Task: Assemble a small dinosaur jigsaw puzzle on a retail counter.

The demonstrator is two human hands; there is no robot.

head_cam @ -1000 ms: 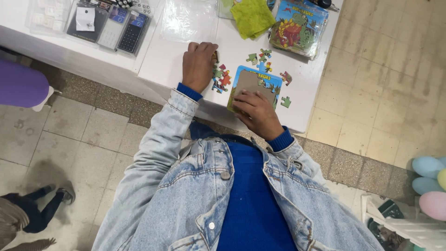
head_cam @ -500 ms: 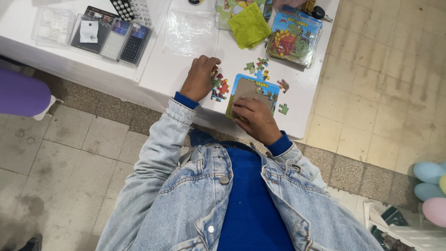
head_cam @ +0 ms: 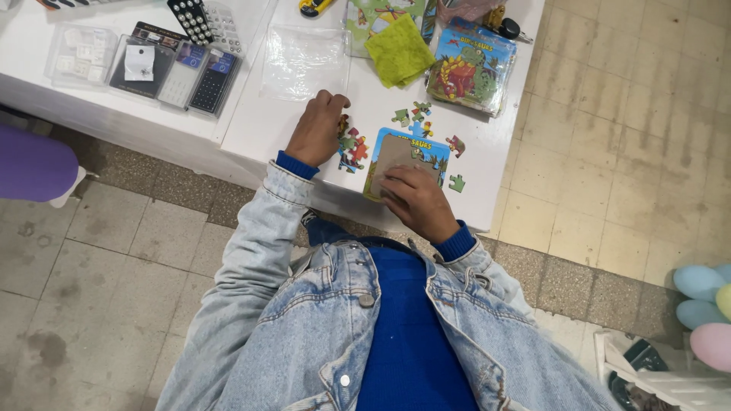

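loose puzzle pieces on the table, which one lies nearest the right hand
The green piece, alone just right of the puzzle tray, is nearest the right hand. The reddish piece and the green cluster lie farther up the table.

Left hand: rests palm down on the white surface, fingers curled over a cluster of joined puzzle pieces.
Right hand: lies flat on the puzzle tray.
Loose pieces: scattered just above the tray.
Green cloth: farther back, beside a dinosaur puzzle pack.
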